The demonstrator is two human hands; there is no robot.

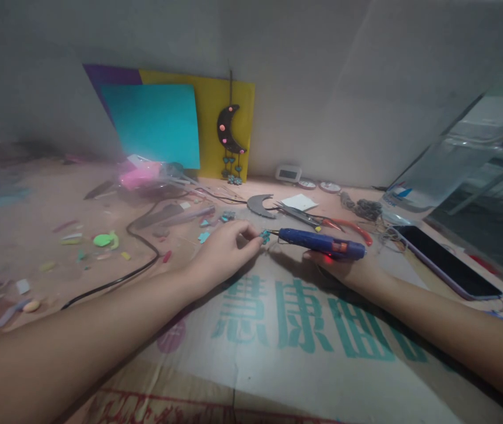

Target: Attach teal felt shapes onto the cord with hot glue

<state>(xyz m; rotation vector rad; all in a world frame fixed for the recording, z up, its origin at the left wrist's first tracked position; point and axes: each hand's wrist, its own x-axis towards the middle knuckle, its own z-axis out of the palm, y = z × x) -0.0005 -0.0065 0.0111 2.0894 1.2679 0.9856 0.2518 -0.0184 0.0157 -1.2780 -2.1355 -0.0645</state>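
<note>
My left hand (pixel 227 250) pinches a small teal piece (pixel 265 237), perhaps flower-shaped, between thumb and fingertips. Wrapped around the underside of a blue hot glue gun (pixel 313 241) is my right hand (pixel 348 270); the gun's red light glows. The gun's metal nozzle points left and meets or nearly meets the teal piece. Just behind the hands lies a dark grey crescent moon (pixel 258 205). Several loose teal pieces (pixel 204 237) rest behind my left wrist. A finished-looking dark crescent ornament (pixel 225 129) with pink dots and hanging teal shapes leans upright at the back.
Pliers with red handles (pixel 357 231) lie behind the glue gun. A phone (pixel 448 262) is at the right, near a clear plastic container (pixel 428 176). A black cable (pixel 121 281) and clay scraps (pixel 102 240) cover the left. Printed cardboard (pixel 255 365) lies under my hands.
</note>
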